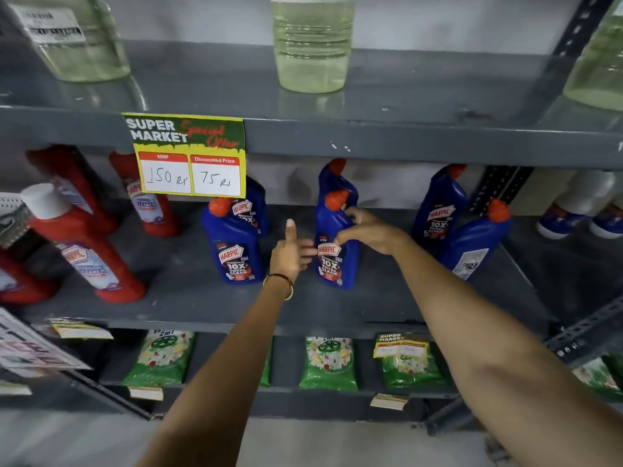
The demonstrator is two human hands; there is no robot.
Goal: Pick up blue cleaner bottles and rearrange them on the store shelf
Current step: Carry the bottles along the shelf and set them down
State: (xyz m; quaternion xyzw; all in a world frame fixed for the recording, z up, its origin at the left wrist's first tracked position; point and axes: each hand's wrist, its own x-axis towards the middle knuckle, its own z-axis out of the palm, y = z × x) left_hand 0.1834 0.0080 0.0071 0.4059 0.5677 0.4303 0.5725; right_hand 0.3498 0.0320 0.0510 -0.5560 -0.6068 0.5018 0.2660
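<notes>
Several blue cleaner bottles with orange caps stand on the middle grey shelf [188,291]. The middle front blue bottle [335,267] stands upright on the shelf. My right hand [369,232] wraps its shoulder, thumb in front and fingers behind. My left hand [290,252] rests its fingertips against the bottle's left side, thumb raised. A second blue bottle [337,178] stands just behind it. A pair of blue bottles [236,244] stands to the left. At the right one blue bottle [438,203] is upright and another [475,241] leans, its back label showing.
Red cleaner bottles [91,257] fill the shelf's left end. A yellow-green price card [188,156] hangs from the upper shelf edge. Clear bottles of pale liquid [312,45] stand above. Green packets [328,364] lie on the lower shelf. White bottles [586,210] sit far right.
</notes>
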